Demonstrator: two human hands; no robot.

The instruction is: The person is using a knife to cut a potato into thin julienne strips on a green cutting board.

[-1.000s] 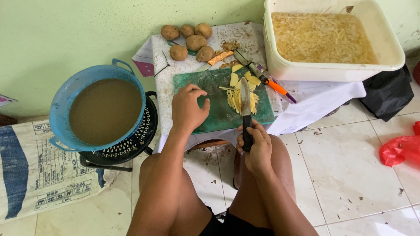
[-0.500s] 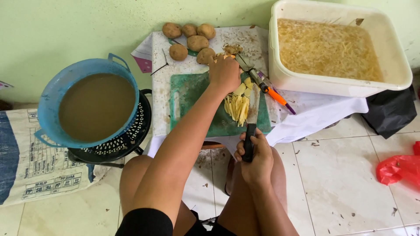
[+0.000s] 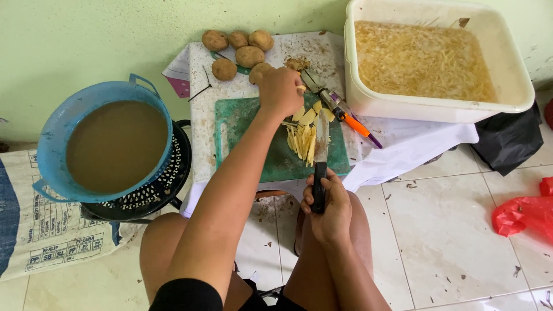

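A: The left hand (image 3: 280, 89), upper middle, fingers curled over the far edge of the green cutting board (image 3: 253, 144) – holding anything?
B: Can't tell. The right hand (image 3: 328, 207), lower middle, grips the knife (image 3: 320, 155), blade lying on the potato strips (image 3: 304, 141).
A: Free space?
B: Bare tiles lower right; the red bag (image 3: 527, 210) is cut off

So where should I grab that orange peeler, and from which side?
Probably by its orange handle, coming from the right. The peeler lies slanted between the green cutting board and the white tub, metal blade end up-left near the left hand, handle end down-right and clear on the white cloth. That keeps fingers off the blade.
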